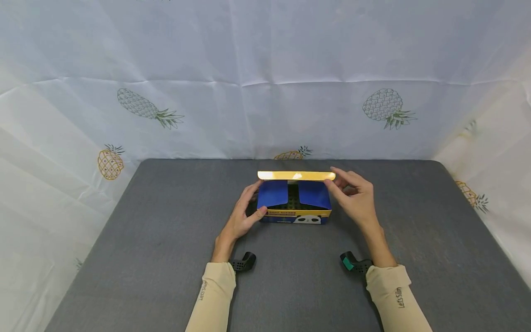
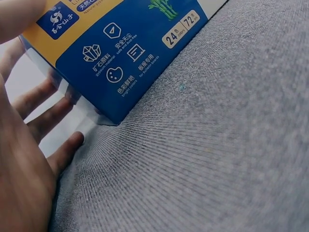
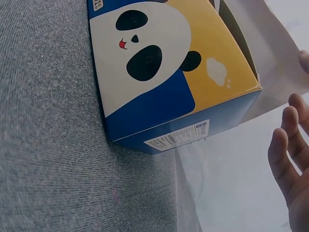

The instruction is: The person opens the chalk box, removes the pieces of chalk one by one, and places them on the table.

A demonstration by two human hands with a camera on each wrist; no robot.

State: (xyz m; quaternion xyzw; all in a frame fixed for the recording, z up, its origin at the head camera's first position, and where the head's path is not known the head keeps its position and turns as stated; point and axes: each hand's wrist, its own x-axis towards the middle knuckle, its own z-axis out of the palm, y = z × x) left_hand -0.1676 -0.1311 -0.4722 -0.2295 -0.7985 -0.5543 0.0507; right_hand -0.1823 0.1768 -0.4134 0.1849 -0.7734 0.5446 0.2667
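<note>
A blue and yellow chalk box [image 1: 286, 217] with a panda print sits upright on the table, its lid [image 1: 296, 175] raised at the back. Two blue side flaps [image 1: 272, 193] lie inward over the opening, and a dark interior shows between them. My left hand [image 1: 240, 214] holds the box's left end, thumb at the front top edge and fingers along the side. With thumb and index finger, my right hand [image 1: 356, 193] pinches the lid's right end. In the right wrist view its other fingers [image 3: 289, 140] are away from the box.
The grey table [image 1: 166, 240] spreads around the box. Behind it hangs a white curtain [image 1: 249, 55] with pineapple prints. Black wrist mounts [image 1: 244, 263] sit at both wrists, near the beige sleeves [image 1: 213, 295].
</note>
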